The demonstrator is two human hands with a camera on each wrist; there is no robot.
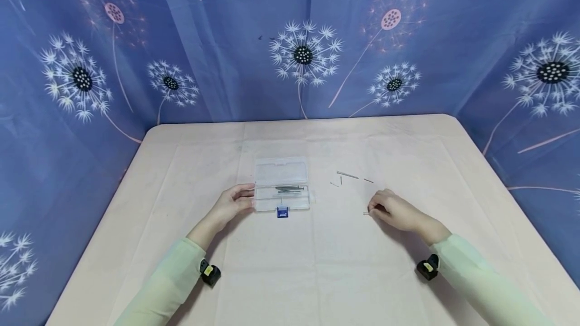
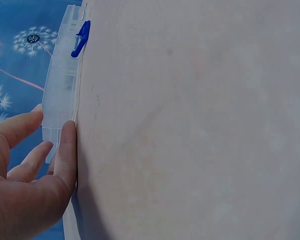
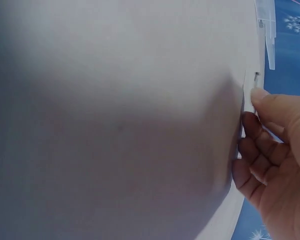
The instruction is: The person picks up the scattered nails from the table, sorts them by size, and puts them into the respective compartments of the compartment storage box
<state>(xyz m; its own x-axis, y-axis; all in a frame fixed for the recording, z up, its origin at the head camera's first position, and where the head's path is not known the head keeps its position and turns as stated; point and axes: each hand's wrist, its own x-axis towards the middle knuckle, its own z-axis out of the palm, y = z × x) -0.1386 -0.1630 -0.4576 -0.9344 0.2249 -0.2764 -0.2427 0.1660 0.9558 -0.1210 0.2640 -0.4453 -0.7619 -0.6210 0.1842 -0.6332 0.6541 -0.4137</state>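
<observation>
An open clear plastic box point(image 1: 260, 204) with a blue latch point(image 1: 282, 212) rests on the table, its lid point(image 1: 281, 170) folded back. Several long metal nails point(image 1: 290, 188) lie inside. My left hand point(image 1: 228, 208) holds the box by its left end; in the left wrist view, thumb and fingertips touch that end point(image 2: 60, 100). To the right of the box, my right hand point(image 1: 394, 210) pinches a small nail point(image 3: 256, 77) between thumb and finger, its head sticking out. The finger side of the pinch is partly hidden.
Beyond my right hand lie a long nail point(image 1: 347, 174), a shorter one point(image 1: 368, 180) and small thin pieces point(image 1: 341, 180) on the pale tablecloth point(image 1: 281, 275). A blue dandelion-print curtain point(image 1: 244, 64) surrounds the table's back and sides.
</observation>
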